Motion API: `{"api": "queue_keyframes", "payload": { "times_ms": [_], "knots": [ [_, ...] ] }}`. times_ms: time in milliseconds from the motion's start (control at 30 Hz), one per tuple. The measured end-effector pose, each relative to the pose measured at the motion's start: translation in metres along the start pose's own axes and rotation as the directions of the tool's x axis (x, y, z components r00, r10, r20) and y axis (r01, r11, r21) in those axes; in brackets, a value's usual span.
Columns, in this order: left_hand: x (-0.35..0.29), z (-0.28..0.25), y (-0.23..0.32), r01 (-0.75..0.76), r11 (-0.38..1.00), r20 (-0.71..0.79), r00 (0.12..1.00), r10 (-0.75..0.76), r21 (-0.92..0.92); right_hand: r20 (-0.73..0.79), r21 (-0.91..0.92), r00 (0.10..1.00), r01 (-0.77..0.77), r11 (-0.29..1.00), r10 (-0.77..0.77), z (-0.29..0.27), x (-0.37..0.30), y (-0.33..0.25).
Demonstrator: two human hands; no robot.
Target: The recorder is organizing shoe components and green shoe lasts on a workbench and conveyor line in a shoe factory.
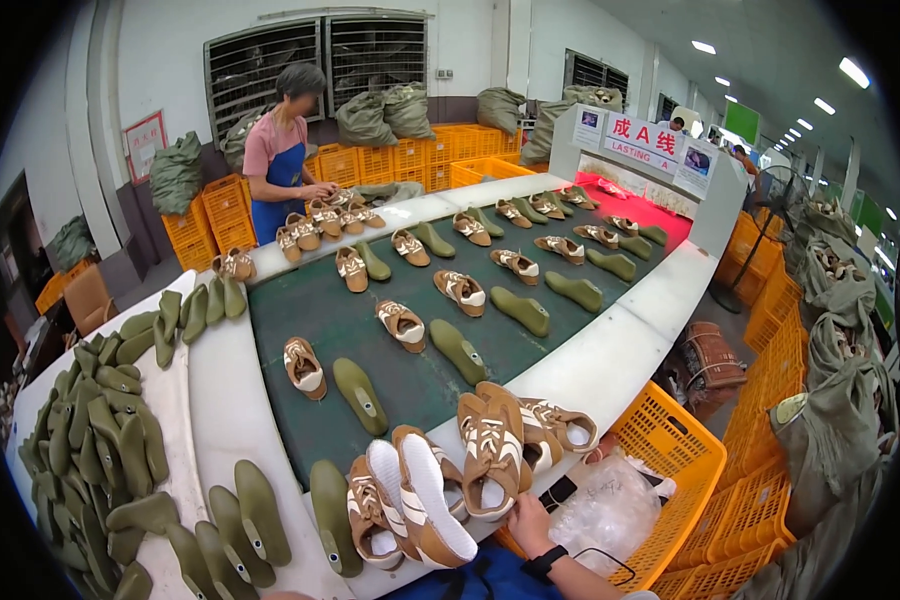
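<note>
Smooth olive-green shoe lasts [95,440] lie heaped on the white bench at left; tan suede-like shoe uppers [425,495] with white soles crowd the near edge of the dark green conveyor belt [310,330]; the right hand [530,520], watch at the wrist, grips the nearest upright upper [492,455]; crinkled clear plastic bags [610,510] fill the orange lattice crate [685,440] beside it.

The shoes [490,445] near the bottom centre are showing tan brown with white stripes and white soles. The shoe forms [100,440] at the left are looking olive green. The belt [420,330] is appearing dark green, its border [590,365] white. The crate [675,440] at lower right is shining orange.
</note>
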State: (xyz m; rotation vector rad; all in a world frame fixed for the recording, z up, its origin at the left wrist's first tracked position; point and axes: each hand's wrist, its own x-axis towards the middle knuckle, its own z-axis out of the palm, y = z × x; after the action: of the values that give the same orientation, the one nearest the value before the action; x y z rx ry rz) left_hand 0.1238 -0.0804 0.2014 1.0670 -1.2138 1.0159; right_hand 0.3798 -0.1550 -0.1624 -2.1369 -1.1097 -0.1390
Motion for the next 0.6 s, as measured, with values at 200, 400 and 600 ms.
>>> {"api": "queue_keyframes", "payload": {
  "times_ms": [200,400,600],
  "knots": [
    [-0.071,-0.024,0.028,0.656,-0.327,-0.644,0.322,-0.693,0.68,-0.024,0.002,1.0,0.012,1.0,-0.012,0.001,-0.003,0.004],
    [-0.212,-0.052,0.076,0.252,-0.879,-0.892,0.321,-0.318,0.404,-0.028,0.026,1.0,0.013,1.0,-0.013,-0.002,0.0,0.003],
    [-0.263,-0.057,0.092,0.511,-0.8,-0.942,0.061,-0.331,0.314,-0.027,0.011,0.999,0.018,1.0,-0.017,0.0,0.0,0.003]
  ]
}}
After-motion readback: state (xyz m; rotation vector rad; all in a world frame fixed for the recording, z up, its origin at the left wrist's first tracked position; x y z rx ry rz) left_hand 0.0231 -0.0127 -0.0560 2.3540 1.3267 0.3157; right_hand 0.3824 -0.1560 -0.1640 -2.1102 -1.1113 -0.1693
